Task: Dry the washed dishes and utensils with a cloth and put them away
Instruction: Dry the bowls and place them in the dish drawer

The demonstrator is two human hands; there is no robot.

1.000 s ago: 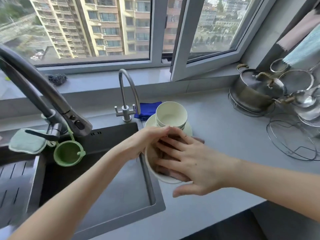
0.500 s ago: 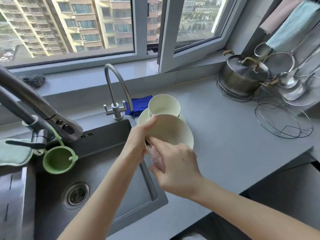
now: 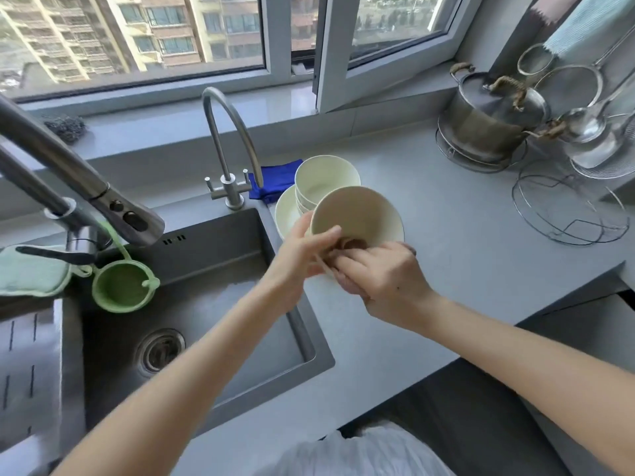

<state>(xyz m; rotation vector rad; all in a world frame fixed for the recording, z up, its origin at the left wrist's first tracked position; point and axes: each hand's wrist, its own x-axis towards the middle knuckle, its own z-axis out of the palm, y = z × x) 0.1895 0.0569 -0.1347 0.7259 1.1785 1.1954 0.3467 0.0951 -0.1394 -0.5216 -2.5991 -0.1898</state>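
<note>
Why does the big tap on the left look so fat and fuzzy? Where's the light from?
Head view: the big grey metal tap sits close to the wide-angle lens, so it looks oversized and soft; daylight comes through the windows behind the sink; the round cream bowl looks sharper.

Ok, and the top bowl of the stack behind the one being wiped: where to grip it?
Probably by the far-right rim of the top bowl, coming from above. It sits upright, nested in the others, so its lower wall is hidden; the held bowl covers its near side and the thin tap arches at its left.
</note>
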